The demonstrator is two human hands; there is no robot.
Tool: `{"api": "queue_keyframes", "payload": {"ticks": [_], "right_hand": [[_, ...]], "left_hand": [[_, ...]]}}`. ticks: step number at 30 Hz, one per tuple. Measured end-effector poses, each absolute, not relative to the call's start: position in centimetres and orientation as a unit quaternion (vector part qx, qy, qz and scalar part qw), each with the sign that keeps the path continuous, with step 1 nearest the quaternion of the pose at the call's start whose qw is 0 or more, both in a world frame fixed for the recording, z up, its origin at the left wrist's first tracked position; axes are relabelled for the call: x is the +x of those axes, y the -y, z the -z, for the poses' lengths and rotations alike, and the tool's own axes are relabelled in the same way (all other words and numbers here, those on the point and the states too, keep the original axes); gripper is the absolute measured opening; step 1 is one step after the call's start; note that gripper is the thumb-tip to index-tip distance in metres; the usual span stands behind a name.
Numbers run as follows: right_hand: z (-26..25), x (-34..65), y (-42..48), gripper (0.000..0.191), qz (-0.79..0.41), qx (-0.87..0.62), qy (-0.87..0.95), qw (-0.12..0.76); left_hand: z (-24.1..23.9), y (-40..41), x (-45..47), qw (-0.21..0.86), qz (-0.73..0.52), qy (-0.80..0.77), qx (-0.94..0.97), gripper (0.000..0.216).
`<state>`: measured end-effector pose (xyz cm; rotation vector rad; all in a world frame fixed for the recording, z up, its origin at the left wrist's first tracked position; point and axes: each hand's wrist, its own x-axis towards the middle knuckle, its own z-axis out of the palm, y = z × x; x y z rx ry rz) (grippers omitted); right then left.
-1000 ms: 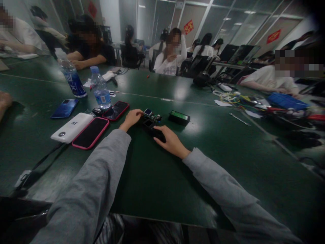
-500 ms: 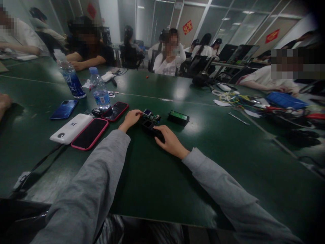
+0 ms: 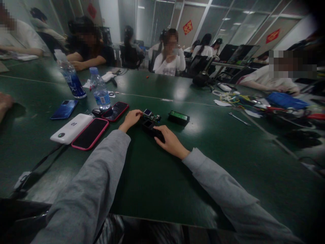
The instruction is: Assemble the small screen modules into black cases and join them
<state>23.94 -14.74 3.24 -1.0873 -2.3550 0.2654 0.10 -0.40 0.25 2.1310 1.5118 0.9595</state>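
Observation:
My left hand (image 3: 132, 119) is closed, its fingertips pinching the left edge of a small circuit board (image 3: 154, 118) that carries a little screen (image 3: 147, 113). Just in front of the board, my right hand (image 3: 169, 140) grips a black plastic housing (image 3: 149, 127) with a rectangular window at its far end. Thumb and fingers sit on either side of that housing, and the palm hides part of it. Right of the circuit board, apart from both hands, lies a black case (image 3: 179, 117) with a green board showing in it.
Left of my hands are a red-edged phone (image 3: 117, 111), a pink-cased phone (image 3: 90, 134), a white power bank (image 3: 72, 128), a blue phone (image 3: 64, 109) and two bottles, one a water bottle (image 3: 99, 89). A wrench (image 3: 239, 118) and tangled cables (image 3: 236, 98) lie right. Other people sit around.

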Motion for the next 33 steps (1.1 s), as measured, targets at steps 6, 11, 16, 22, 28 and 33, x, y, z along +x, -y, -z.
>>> {"api": "queue_keyframes", "payload": {"ticks": [6,11,16,22,28,33], "right_hand": [[-3.44,23.89,14.83,0.046,-0.103,-0.399,0.871,0.267],[-3.63,23.87,14.89,0.045,-0.109,-0.400,0.871,0.263],[-3.45,23.89,14.81,0.046,-0.102,-0.399,0.873,0.262],[-3.27,24.01,14.76,0.047,-0.101,-0.401,0.873,0.261],[-3.24,23.94,14.65,0.047,-0.103,-0.400,0.873,0.261],[-3.24,23.83,14.66,0.047,-0.097,-0.398,0.874,0.263]], "left_hand": [[-0.13,0.31,0.10,0.177,-0.349,-0.527,0.755,0.027],[-0.16,0.36,0.11,0.181,-0.339,-0.540,0.749,0.027],[-0.18,0.41,0.09,0.186,-0.343,-0.537,0.748,0.027],[-0.11,0.37,0.05,0.196,-0.341,-0.537,0.746,0.027],[0.15,0.10,0.00,0.183,-0.348,-0.527,0.753,0.027],[0.03,0.11,0.07,0.172,-0.341,-0.532,0.756,0.027]]}}
